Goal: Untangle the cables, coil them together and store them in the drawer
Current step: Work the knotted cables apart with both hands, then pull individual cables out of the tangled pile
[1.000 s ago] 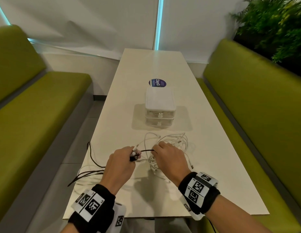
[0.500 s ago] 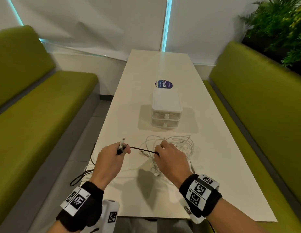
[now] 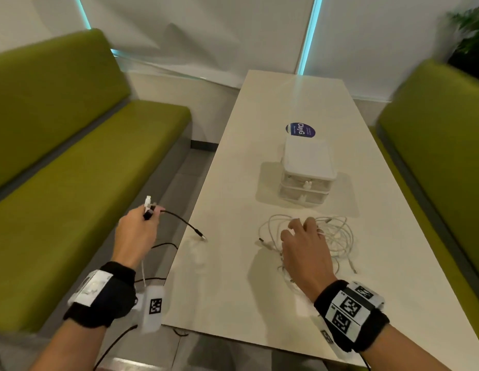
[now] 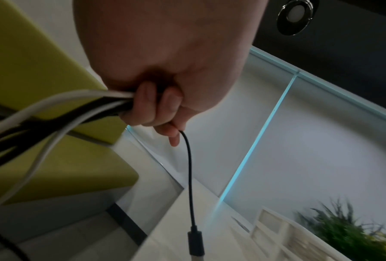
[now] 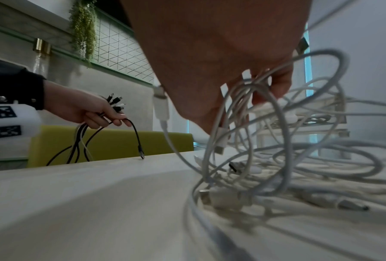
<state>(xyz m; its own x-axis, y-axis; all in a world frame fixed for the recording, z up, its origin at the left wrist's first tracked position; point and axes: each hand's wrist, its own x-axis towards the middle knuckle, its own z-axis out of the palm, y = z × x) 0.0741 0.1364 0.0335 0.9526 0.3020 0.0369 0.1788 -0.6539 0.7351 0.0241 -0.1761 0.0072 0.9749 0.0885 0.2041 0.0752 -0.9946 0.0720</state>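
Drawers (image 3: 304,187) sitting closed, contents unclear; left hand (image 3: 136,231) gripping cable bunch (image 5: 114,104), right hand (image 3: 304,250) pinching white tangle (image 3: 332,234) on table (image 3: 233,277).

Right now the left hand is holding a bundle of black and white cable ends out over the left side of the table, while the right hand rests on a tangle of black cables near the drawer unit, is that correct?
Not quite: the tangle under the right hand is white, not black, as the head view shows. The rest holds: the left hand grips the bundle of black and white cable ends, and the tangle lies near the drawer unit.
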